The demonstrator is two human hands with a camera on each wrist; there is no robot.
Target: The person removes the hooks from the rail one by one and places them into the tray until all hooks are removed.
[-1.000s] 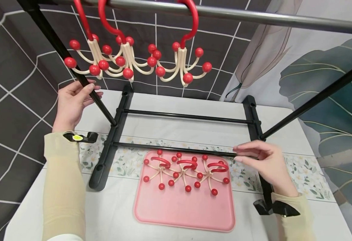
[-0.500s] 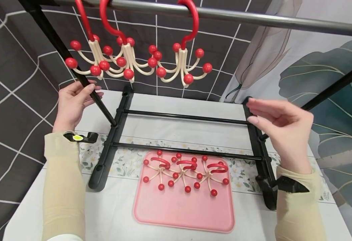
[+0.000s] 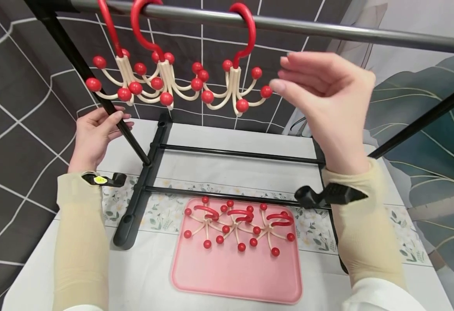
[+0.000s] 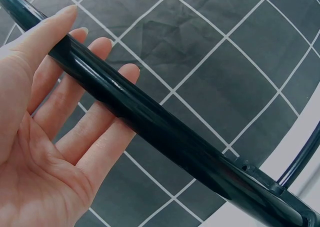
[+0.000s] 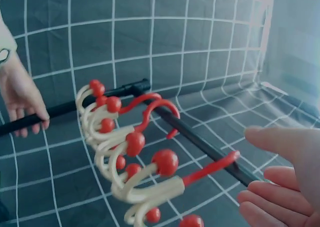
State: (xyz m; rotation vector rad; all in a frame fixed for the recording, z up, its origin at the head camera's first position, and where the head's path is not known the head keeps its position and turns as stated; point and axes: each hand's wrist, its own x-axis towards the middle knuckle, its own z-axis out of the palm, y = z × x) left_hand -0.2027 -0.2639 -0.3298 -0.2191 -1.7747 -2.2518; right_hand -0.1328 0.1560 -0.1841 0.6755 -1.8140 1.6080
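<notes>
The left hand [image 3: 92, 140] holds the black post [image 4: 170, 137] between thumb and fingers; the right hand [image 3: 333, 95], half-open and empty, is near the rightmost claw hanger [image 3: 233, 84] of three hung on the rail [image 3: 308, 27].

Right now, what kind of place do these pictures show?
Probably an indoor work corner, perhaps for display: a white table bears a rack with red-hooked hangers, before a dark checked cloth and a leaf-patterned backdrop.
</notes>
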